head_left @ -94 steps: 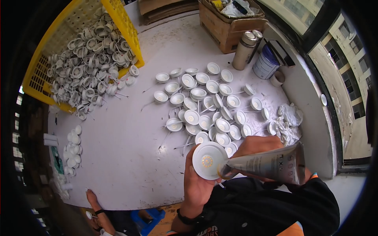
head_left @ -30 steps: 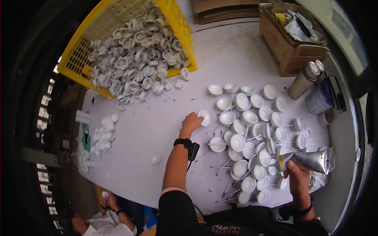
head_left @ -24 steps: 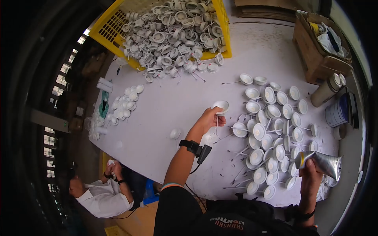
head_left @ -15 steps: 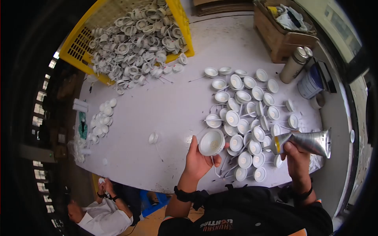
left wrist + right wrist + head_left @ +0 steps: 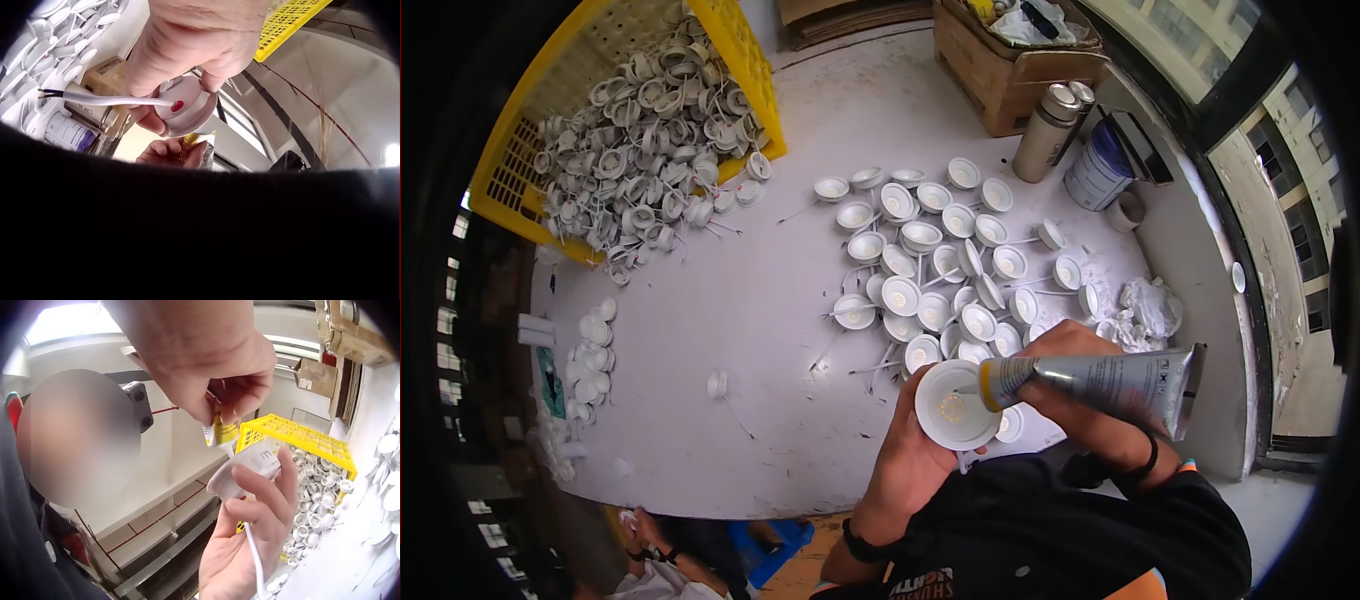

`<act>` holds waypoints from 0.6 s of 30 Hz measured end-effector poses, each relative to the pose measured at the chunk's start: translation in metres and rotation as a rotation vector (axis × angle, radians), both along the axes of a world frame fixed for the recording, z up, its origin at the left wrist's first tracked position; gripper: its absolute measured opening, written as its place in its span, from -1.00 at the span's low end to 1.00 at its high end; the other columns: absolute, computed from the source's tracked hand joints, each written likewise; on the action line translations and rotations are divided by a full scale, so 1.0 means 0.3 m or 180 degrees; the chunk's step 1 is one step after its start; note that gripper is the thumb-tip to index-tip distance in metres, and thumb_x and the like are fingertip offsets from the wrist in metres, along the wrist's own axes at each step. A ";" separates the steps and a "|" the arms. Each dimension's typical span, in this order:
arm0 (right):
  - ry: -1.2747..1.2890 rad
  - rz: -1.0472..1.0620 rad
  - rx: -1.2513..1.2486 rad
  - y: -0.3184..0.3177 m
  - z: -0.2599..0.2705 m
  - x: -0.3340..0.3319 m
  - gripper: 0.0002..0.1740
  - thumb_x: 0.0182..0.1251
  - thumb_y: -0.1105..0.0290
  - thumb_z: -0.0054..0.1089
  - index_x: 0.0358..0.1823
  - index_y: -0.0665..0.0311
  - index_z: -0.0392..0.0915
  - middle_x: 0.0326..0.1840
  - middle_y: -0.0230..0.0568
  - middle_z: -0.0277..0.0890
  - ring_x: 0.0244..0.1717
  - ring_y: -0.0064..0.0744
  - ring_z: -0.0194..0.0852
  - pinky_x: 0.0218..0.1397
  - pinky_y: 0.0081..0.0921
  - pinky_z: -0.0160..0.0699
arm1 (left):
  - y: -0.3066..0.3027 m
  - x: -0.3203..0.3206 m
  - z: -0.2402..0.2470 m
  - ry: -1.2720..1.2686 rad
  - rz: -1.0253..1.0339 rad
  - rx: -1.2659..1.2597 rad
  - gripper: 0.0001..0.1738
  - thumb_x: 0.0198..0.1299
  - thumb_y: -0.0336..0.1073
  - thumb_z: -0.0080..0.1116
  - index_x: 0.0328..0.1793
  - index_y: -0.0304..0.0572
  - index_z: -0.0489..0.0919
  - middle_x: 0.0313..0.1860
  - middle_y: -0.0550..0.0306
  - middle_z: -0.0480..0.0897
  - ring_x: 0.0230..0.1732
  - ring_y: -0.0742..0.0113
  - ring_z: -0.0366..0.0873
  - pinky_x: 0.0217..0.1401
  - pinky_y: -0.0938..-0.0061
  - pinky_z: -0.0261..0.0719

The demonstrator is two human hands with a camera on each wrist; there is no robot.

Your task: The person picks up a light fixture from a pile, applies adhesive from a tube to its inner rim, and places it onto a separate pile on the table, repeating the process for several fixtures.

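Note:
My left hand [image 5: 905, 460] holds a white bowl-shaped LED downlight [image 5: 935, 425] by its outside, the open face up and a ring of small yellowish LEDs at the bottom. From its back, in the left wrist view, runs a white cable [image 5: 119, 99] beside a red spot. My right hand [image 5: 1065, 345] grips a silver squeeze tube [image 5: 1110, 385] with a yellow band. The tube lies nearly level, its nozzle over the downlight's inside. In the right wrist view the fingers pinch the tube's yellow end [image 5: 224, 431], its tip right at the downlight's rim.
Many downlights [image 5: 920, 237] with cables stand on the table [image 5: 700, 450] ahead. A yellow crate [image 5: 765, 120] spills white rings at the back left. One light [image 5: 717, 383] and white domes [image 5: 590, 360] lie left. Flasks [image 5: 1045, 135], a bucket [image 5: 1095, 170] and a carton [image 5: 1020, 85] stand right.
My left hand has lifted a downlight from the table and drawn it in front of the body. The right hand has brought the tube leftward to it. The view has turned right.

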State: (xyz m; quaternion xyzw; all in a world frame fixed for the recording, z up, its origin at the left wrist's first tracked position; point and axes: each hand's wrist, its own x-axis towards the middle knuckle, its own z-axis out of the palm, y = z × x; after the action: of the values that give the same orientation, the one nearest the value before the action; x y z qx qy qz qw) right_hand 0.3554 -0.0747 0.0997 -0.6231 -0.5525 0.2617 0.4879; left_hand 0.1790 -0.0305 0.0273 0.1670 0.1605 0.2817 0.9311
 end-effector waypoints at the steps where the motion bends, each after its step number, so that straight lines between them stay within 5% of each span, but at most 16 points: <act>1: -0.0286 0.0208 0.0001 0.004 0.010 0.005 -0.87 -0.04 0.48 0.20 -0.41 0.28 0.48 -0.41 -0.28 0.47 -0.39 -0.34 0.42 -0.28 -0.47 0.41 | -0.007 0.003 0.010 -0.0125 -0.0052 -0.0006 -0.39 0.22 0.01 -0.21 0.31 -0.06 -0.02 0.18 0.02 0.22 0.05 0.17 0.34 -0.10 0.29 0.42; 5: -0.1049 0.0645 -0.0308 0.021 0.055 0.008 -0.87 -0.03 0.51 0.21 -0.39 0.27 0.49 -0.38 -0.28 0.46 -0.37 -0.33 0.44 -0.31 -0.49 0.44 | -0.016 0.004 0.020 -0.0204 -0.0073 -0.0052 -0.30 0.19 0.05 -0.19 0.32 -0.16 -0.06 0.17 0.01 0.22 0.05 0.16 0.35 -0.09 0.28 0.42; 18: -0.0860 0.0498 -0.0017 0.040 0.082 -0.019 -0.89 -0.04 0.50 0.17 -0.42 0.29 0.50 -0.43 -0.25 0.47 -0.41 -0.29 0.45 -0.38 -0.49 0.43 | -0.015 0.000 0.025 -0.0404 -0.0191 -0.0198 -0.38 0.24 -0.06 -0.23 0.33 -0.15 -0.07 0.19 -0.02 0.21 0.05 0.17 0.37 -0.13 0.26 0.49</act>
State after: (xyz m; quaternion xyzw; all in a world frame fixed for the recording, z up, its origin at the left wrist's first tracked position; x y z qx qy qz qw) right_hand 0.3497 -0.0626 0.1244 -0.6090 -0.6592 0.2142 0.3856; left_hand 0.1789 -0.0351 0.0349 0.1245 0.1048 0.2586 0.9522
